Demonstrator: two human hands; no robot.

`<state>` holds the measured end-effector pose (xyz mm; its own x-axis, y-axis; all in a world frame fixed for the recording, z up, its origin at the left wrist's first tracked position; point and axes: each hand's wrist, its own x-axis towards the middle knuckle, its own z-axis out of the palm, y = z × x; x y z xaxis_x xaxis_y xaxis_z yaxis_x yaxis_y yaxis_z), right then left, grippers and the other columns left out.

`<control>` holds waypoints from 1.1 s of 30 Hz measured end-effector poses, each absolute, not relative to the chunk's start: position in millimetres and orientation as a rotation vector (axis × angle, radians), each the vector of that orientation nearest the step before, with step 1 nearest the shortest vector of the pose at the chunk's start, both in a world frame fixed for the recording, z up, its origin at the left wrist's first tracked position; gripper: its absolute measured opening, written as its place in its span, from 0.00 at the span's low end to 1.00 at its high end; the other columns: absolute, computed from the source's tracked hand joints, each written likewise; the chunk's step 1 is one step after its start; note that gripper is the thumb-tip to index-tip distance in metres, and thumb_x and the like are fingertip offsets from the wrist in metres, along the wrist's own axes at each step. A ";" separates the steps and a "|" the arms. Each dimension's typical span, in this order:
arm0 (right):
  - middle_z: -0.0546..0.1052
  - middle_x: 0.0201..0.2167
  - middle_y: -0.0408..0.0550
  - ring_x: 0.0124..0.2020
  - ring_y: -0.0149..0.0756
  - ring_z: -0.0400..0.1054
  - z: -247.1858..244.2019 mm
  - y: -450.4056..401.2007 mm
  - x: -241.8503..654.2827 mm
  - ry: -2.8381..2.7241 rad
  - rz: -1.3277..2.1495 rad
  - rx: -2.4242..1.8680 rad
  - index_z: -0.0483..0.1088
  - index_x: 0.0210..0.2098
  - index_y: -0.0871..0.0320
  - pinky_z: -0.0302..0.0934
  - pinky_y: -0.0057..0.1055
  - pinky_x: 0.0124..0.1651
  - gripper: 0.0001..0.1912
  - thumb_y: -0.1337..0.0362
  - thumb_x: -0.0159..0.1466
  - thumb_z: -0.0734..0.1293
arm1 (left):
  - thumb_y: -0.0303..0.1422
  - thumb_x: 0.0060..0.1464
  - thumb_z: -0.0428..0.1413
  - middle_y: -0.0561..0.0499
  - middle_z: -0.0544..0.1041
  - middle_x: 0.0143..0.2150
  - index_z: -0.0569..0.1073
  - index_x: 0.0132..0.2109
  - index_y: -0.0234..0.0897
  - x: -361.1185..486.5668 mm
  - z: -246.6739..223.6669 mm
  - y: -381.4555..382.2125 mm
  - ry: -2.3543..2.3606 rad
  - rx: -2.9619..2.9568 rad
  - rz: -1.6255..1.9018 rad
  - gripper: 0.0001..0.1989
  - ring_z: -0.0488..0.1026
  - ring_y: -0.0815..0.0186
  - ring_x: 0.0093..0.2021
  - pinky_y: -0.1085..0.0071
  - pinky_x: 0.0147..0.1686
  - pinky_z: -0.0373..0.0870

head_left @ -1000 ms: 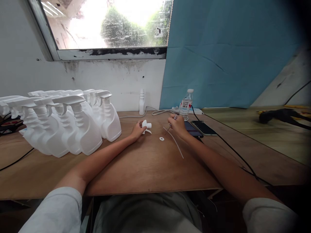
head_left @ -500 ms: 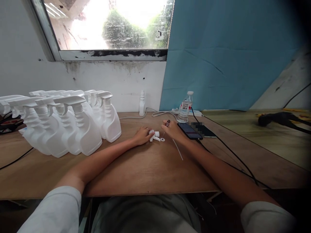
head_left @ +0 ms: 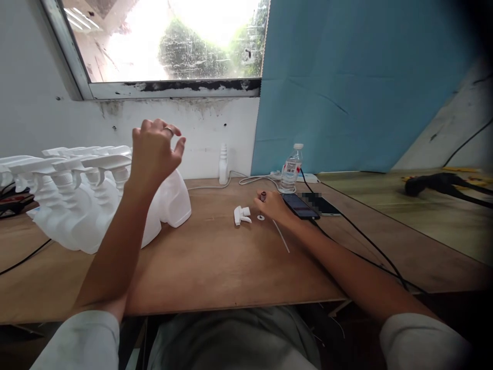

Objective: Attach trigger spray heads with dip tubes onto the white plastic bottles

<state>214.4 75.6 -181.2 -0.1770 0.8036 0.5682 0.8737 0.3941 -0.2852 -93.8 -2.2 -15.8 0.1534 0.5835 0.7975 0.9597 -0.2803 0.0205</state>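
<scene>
My left hand (head_left: 156,146) is raised in front of the white spray bottles (head_left: 179,198) at the left, fingers loosely bent and thumb apart, with nothing seen in it. On the table my right hand (head_left: 271,204) is closed round the brown handle of a screwdriver (head_left: 263,196). Its thin shaft points down to a small white ring (head_left: 261,218) lying on the wood. Just left of the ring lies a loose white trigger sprayer head (head_left: 242,216). A thin white dip tube (head_left: 282,237) rests below my right wrist.
A white bottle without a sprayer (head_left: 223,165) stands by the wall. Behind my right hand are a clear water bottle (head_left: 291,169) and a phone (head_left: 300,206), with another dark device (head_left: 325,205) beside it. Black cables (head_left: 372,249) cross the table's right side.
My left hand has let go of the sprayer head and moved up and left to the spray bottles. The sprayer head stays on the table. My right hand keeps its hold on the screwdriver.
</scene>
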 end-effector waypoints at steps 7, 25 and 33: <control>0.70 0.19 0.47 0.22 0.33 0.61 -183.2 78.1 216.4 -1.885 -0.181 -1.367 0.63 0.24 0.58 0.45 0.28 0.28 0.08 0.63 0.58 0.59 | 0.37 0.59 0.48 0.40 0.75 0.46 0.75 0.45 0.35 -113.1 -15.4 2.4 -1.693 -1.771 -0.856 0.15 0.66 0.47 0.54 0.54 0.54 0.60; 0.68 0.16 0.43 0.18 0.30 0.64 -139.3 53.9 189.7 -1.911 0.431 -1.004 0.71 0.30 0.60 0.58 0.27 0.26 0.26 0.43 0.64 0.58 | 0.30 0.52 0.56 0.48 0.79 0.41 0.78 0.42 0.40 -88.3 -12.0 -16.1 -1.210 -2.311 -1.350 0.10 0.75 0.62 0.40 0.63 0.43 0.75; 0.67 0.28 0.42 0.29 0.27 0.62 -33.1 19.8 148.4 -1.923 0.571 -0.563 0.70 0.36 0.57 0.58 0.24 0.29 0.19 0.50 0.54 0.73 | 0.26 0.53 0.59 0.52 0.77 0.40 0.76 0.39 0.39 -46.0 1.0 -36.2 -0.662 -2.377 -1.710 0.06 0.75 0.67 0.44 0.70 0.44 0.75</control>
<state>148.4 19.8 -33.1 -0.3818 0.6104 0.6940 0.1328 0.7793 -0.6124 -46.0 -36.2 1.0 0.2575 0.2679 0.9284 0.4267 -0.8936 0.1395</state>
